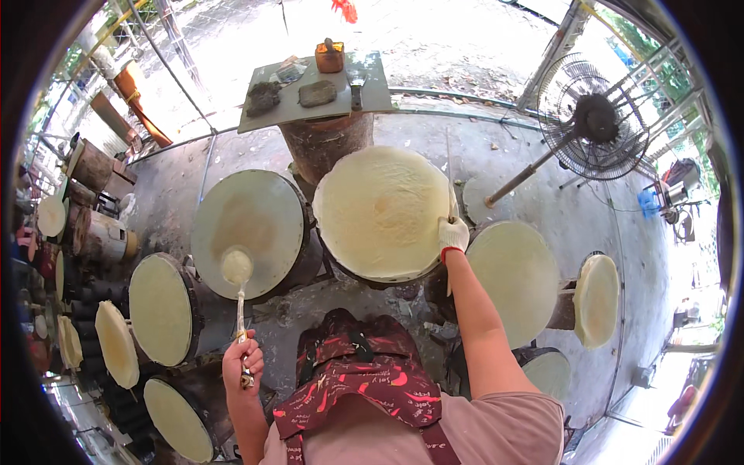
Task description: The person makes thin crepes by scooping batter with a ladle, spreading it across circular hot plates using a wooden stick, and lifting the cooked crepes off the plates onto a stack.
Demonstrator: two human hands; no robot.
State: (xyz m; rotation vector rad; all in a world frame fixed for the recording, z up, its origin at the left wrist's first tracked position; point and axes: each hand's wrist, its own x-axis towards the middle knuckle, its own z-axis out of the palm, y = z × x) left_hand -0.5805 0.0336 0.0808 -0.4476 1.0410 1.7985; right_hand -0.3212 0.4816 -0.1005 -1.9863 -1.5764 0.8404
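Observation:
My left hand (pixel 244 360) is closed round the handle of a ladle (pixel 241 306). The ladle's bowl holds pale batter (pixel 235 267) and is over the near part of a round griddle (pixel 267 225), whose surface has a brownish patch in the middle. On my right, my gloved right hand (pixel 452 232), in white knit with a red cuff, grips a thin, flat, blade-like tool (pixel 452 203) at the right edge of a second griddle. A large, thin, pale yellow pancake (pixel 380 209) covers that griddle. The tool's exact kind is unclear.
More round griddles (pixel 511 283) stand on both sides, several with pale pancakes (pixel 597 302). Ahead, a board (pixel 349 112) on a drum (pixel 329 143) bears dark pads and an orange container (pixel 329 58). A standing fan (pixel 597 116) is at the far right.

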